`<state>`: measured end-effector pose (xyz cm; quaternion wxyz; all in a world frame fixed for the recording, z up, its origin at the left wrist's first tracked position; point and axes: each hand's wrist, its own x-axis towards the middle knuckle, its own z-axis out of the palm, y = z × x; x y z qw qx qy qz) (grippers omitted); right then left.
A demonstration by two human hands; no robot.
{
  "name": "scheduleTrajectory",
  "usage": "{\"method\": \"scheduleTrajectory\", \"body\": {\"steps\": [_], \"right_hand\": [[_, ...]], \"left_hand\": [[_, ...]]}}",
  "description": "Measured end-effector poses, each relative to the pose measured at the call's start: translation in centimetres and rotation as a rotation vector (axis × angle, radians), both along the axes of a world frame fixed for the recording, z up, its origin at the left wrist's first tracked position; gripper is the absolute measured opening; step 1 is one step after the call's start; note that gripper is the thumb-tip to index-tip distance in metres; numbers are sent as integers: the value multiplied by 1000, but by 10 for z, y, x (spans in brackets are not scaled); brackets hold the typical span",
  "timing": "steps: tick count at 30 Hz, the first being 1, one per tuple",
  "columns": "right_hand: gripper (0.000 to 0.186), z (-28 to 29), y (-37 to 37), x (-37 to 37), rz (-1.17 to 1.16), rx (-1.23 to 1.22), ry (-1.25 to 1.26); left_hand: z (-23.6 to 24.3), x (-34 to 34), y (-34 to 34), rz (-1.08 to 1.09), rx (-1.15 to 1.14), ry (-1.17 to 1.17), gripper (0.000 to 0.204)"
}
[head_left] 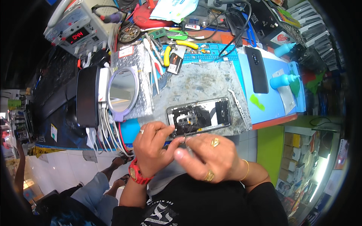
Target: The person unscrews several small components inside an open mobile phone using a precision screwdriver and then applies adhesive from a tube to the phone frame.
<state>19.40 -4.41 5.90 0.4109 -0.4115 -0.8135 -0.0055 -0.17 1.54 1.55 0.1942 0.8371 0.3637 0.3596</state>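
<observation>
An opened phone lies on the stained grey work mat, its inner parts and black frame exposed. At its near left corner is my left hand, fingers curled, with the index fingertip on the phone's edge and the thumb just below. My right hand is closed in front of the phone's near edge, pinching a thin metal tool. Most of that tool is hidden by my fingers, so its exact kind does not show. The two thumbs almost meet. White curved tweezers lie right of the phone.
Left stand a round mirror, a dark upright screen, white cables and a power supply. Yellow-handled pliers lie behind the mat. On the right are a dark phone and blue bottles. Another person's legs show at lower left.
</observation>
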Motion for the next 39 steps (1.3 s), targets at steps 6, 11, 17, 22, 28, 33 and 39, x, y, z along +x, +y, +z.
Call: {"method": "scheduleTrajectory", "body": {"steps": [6,11,17,22,28,33,39], "right_hand": [[53,20,-5,12,78,-234,-83],[51,8,11,8,91,-133,117],[58,16,8,24,107,-269,42],[79,2,38,30,-69,-218,344],[78,-10,69,15,-138,-326,431],[76,-15,71,12,-184,-371,438],[76,-17,66,14,-190,-384,705]], "left_hand": [[-1,-1,0,2,-4,33,36],[-1,0,1,-9,-4,48,36],[-5,-1,0,8,26,25,35],[-3,4,-1,22,28,-27,36],[-2,3,-3,16,11,-61,42],[-4,2,-4,29,31,-65,42],[-4,1,-5,27,26,-61,42]]}}
